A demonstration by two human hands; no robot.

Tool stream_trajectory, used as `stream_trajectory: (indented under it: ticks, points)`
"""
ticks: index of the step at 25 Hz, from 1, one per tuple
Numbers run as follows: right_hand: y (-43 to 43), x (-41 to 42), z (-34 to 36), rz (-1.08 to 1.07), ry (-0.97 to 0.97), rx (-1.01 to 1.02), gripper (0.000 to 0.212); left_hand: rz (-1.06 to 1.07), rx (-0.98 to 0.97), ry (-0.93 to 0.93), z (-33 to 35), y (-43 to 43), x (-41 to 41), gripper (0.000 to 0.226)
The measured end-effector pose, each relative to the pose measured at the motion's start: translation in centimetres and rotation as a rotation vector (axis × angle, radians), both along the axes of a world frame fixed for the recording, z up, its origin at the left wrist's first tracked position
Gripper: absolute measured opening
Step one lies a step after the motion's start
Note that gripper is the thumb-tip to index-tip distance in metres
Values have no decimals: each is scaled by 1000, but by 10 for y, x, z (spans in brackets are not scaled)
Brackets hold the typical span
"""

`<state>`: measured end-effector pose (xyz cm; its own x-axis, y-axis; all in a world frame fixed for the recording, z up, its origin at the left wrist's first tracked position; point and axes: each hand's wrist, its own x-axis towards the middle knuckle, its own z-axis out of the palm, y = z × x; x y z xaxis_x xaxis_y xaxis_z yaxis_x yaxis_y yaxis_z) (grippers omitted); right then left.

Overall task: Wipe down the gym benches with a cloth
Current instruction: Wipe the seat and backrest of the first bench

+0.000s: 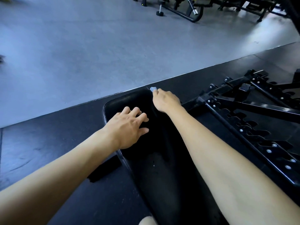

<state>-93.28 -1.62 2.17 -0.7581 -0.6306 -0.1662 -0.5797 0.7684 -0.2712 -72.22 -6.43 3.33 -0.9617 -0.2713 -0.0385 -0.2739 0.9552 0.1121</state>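
In the head view, the black bench pad (129, 101) stretches away from the person. The left hand (128, 125) rests on it with its fingers spread, holding nothing. The right hand (165, 101) clutches a pale blue cloth (153, 89) at the pad's far right edge. The cloth looks soft and light, best kept wadded in the fist. The pad is probably firm and slick.

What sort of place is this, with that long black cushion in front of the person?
Most likely a gym. A black padded bench fills the foreground, a small dumbbell sits on the grey floor beyond it, and black steel equipment frames lie to the right.
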Motion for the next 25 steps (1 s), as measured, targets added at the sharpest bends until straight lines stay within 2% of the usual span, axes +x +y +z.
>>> stream_trajectory:
  ticks: [3,6,8,10,13,16,19,22,25]
  points:
    - [51,16,1,-22,127,96,62,11,12,-16,1,2,-3,48]
    - [90,31,12,-101,170,200,61,6,11,-5,-1,2,-3,47]
    - [86,35,20,-115,184,220,52,4,5,-4,-2,3,-4,46]
    - [59,33,24,-117,113,193,45,4,-19,-12,-3,4,-3,46]
    - [30,22,18,-139,-2,93,52,-4,-10,-11,-4,3,-2,47]
    - [51,37,14,-131,11,50,57,-17,9,-28,1,3,-3,48]
    - [98,66,7,-134,116,100,71,-31,52,-22,2,2,0,49]
    - [135,85,-4,-182,164,191,65,-42,74,22,-4,2,3,48]
    - [161,125,-2,-215,182,210,75,-47,46,65,-9,1,4,48]
